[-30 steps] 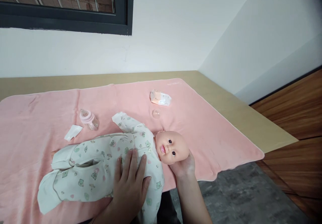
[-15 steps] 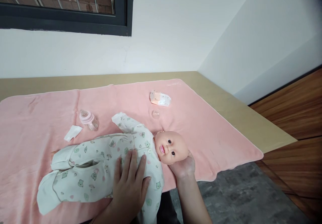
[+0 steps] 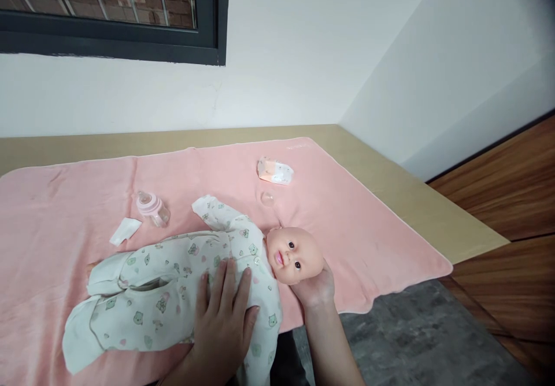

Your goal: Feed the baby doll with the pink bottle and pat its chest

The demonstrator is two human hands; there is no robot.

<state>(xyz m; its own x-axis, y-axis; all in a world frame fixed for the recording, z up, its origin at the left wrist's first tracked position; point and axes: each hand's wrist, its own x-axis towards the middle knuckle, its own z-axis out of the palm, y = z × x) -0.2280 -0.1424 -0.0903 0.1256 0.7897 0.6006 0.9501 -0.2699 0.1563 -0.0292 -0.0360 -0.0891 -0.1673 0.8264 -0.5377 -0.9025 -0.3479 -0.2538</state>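
Observation:
A baby doll (image 3: 151, 253) in a white printed sleepsuit lies on its back, its head toward the right and its legs to the left. Flat on the doll's torso rests my left hand (image 3: 223, 311), fingers stretched and slightly apart. My right hand (image 3: 316, 290) cups the doll's head (image 3: 299, 256) from below, and the fingers under it are hidden. Beyond the doll's feet side lie a small pink-ringed baby bottle (image 3: 152, 208) and a folded white piece (image 3: 125, 231). Past the head are a small clear piece (image 3: 267, 199) and a small white-and-peach printed packet (image 3: 275, 171).
A pink blanket (image 3: 368, 230) covers most of the light wooden tabletop (image 3: 390, 184) and hangs over its near right edge. White walls and a dark window frame (image 3: 130, 42) stand behind. Wood-panelled cabinetry (image 3: 511, 189) is at the right above a grey floor (image 3: 411, 334).
Both hands keep their places on the doll. Only a very slight shift of the whole view shows.

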